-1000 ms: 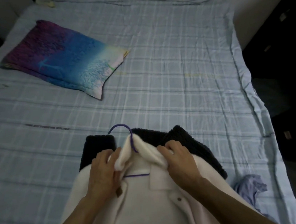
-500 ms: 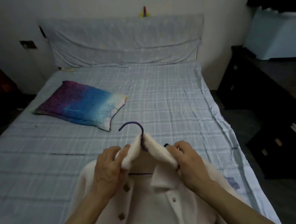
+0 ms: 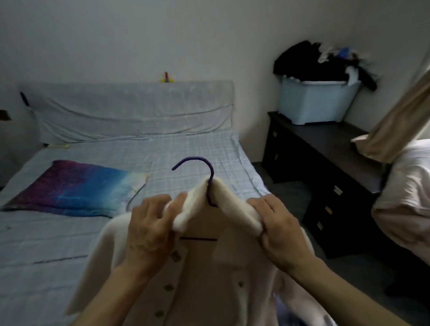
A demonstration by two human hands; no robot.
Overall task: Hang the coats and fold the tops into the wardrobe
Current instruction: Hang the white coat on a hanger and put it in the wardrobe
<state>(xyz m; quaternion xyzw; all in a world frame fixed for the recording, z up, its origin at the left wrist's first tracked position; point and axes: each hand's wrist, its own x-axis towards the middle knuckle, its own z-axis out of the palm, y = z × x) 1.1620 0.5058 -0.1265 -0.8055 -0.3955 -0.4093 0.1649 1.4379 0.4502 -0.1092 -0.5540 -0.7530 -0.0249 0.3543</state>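
A cream fleece coat (image 3: 205,276) with brown buttons hangs on a purple hanger (image 3: 201,163), lifted in front of me above the bed. My left hand (image 3: 150,232) grips the left side of its fluffy collar. My right hand (image 3: 278,232) grips the right side of the collar. The hanger's hook sticks up between the two collar halves, and its bar shows below the collar. A bit of lilac cloth (image 3: 287,317) peeks out under the coat at the bottom. No wardrobe is in view.
A bed with a checked blue sheet (image 3: 50,248) and a purple-blue pillow (image 3: 74,186) lies ahead on the left. A dark dresser (image 3: 322,171) stands to the right, bearing a pale blue tub (image 3: 313,101) piled with clothes. A beige curtain (image 3: 407,115) and pale bedding (image 3: 417,195) are at far right.
Both hands have lifted the coat on its hanger off the bed, and my head has tilted up and right. The dark garment that lay under the coat is out of sight.
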